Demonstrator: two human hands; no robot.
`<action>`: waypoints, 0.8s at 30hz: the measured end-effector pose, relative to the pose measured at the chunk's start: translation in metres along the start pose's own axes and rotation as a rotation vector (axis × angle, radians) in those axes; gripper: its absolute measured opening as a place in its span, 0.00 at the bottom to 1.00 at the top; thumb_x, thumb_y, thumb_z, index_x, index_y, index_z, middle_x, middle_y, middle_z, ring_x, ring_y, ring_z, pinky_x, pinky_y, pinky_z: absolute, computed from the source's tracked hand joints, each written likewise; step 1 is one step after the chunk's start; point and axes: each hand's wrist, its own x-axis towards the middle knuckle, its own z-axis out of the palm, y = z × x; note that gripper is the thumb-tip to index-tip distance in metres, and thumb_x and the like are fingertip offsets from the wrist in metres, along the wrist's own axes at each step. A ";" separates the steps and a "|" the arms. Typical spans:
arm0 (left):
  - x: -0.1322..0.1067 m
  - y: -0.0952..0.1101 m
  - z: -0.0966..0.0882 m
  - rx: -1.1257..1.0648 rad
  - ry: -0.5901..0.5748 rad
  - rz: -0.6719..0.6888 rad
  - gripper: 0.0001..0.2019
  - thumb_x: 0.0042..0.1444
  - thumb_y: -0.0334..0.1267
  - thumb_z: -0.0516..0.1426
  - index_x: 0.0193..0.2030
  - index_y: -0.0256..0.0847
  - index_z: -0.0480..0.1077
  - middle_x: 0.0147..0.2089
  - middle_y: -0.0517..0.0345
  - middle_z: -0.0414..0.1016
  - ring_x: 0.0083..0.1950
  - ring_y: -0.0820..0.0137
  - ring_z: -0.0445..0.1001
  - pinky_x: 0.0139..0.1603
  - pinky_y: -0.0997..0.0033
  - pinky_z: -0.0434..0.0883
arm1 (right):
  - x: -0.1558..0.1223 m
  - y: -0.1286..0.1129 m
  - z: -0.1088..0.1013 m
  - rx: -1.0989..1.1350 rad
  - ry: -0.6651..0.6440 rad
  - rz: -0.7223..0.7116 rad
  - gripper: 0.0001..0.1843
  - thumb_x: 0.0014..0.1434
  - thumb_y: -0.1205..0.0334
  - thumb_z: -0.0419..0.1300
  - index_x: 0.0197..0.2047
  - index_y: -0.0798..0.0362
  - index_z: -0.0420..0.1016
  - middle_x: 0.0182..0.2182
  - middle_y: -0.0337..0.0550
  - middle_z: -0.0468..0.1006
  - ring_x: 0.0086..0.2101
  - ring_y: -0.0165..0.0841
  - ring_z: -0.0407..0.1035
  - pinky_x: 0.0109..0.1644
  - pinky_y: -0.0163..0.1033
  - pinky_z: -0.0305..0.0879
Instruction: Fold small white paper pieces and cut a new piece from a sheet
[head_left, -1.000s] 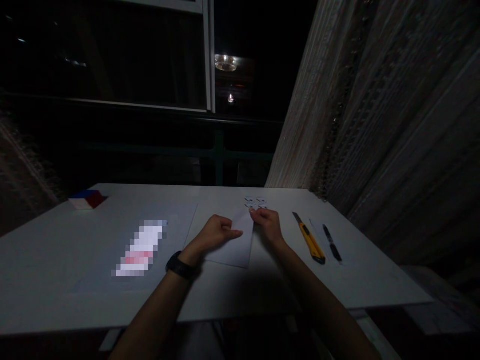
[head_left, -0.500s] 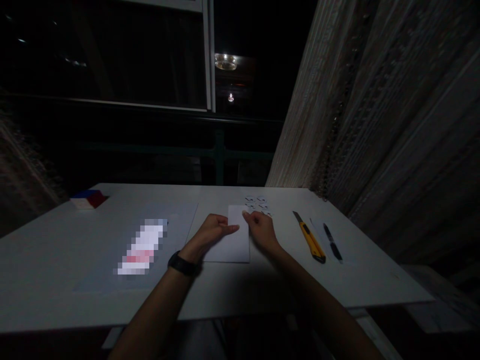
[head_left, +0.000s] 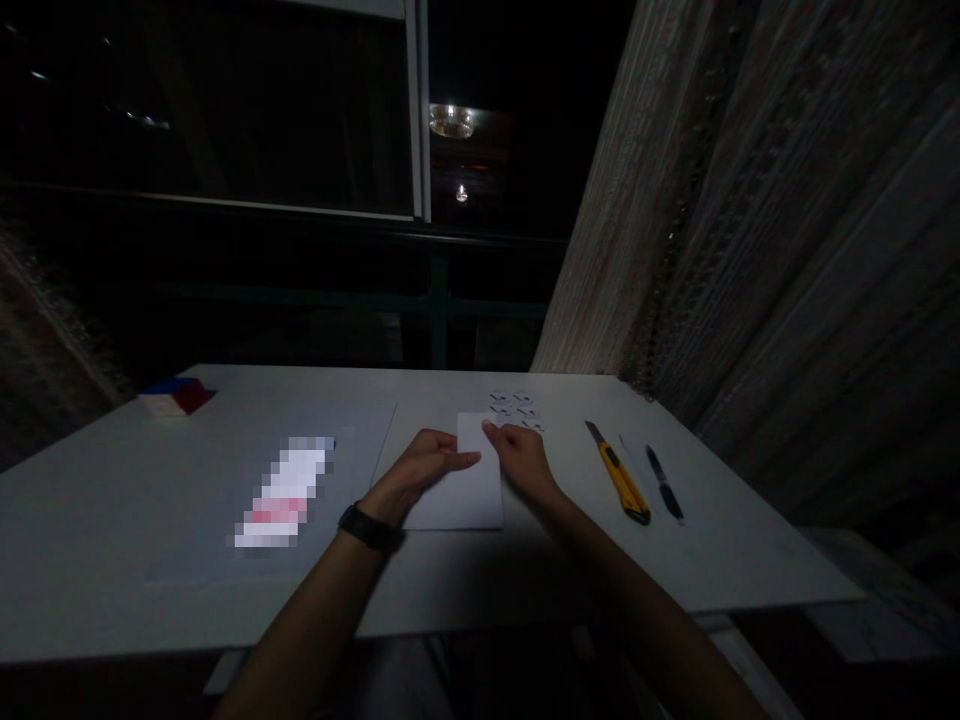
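A white sheet of paper (head_left: 469,495) lies folded on the white table (head_left: 150,500) in front of me. My left hand (head_left: 420,472), with a black watch on its wrist, pinches the paper's left side, fingers closed on it. The fingers of my right hand (head_left: 523,458) grip the paper's top right corner. Just beyond the hands lie several small printed paper pieces (head_left: 516,407).
A yellow utility knife (head_left: 619,480) and a black pen (head_left: 664,483) lie to the right of my hands. A blurred white and pink packet (head_left: 283,492) lies on the left. A red, white and blue cube (head_left: 174,396) sits at the far left corner. A curtain (head_left: 750,250) hangs on the right.
The paper was held tilted and raised a second ago; it now lies squarer and flatter on the table. Both hands shifted slightly left with it.
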 end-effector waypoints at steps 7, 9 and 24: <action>-0.001 0.000 0.002 0.080 -0.030 -0.029 0.13 0.30 0.42 0.66 0.20 0.34 0.72 0.22 0.56 0.72 0.25 0.70 0.69 0.26 0.72 0.63 | 0.008 0.011 0.000 0.396 -0.026 0.124 0.26 0.43 0.43 0.59 0.13 0.52 0.52 0.12 0.31 0.53 0.17 0.24 0.48 0.22 0.33 0.46; -0.001 -0.001 0.002 0.062 -0.063 -0.037 0.14 0.31 0.41 0.66 0.23 0.34 0.73 0.24 0.55 0.73 0.27 0.70 0.70 0.28 0.72 0.64 | 0.007 0.009 0.001 0.443 -0.027 0.135 0.26 0.45 0.41 0.57 0.13 0.52 0.54 0.12 0.32 0.55 0.17 0.24 0.50 0.22 0.33 0.47; 0.003 -0.001 -0.001 -0.039 0.113 -0.046 0.15 0.33 0.43 0.66 0.25 0.33 0.73 0.25 0.55 0.74 0.24 0.72 0.69 0.26 0.74 0.64 | -0.001 0.006 0.005 0.153 -0.079 0.064 0.25 0.51 0.43 0.53 0.16 0.54 0.60 0.13 0.34 0.62 0.18 0.26 0.57 0.24 0.32 0.54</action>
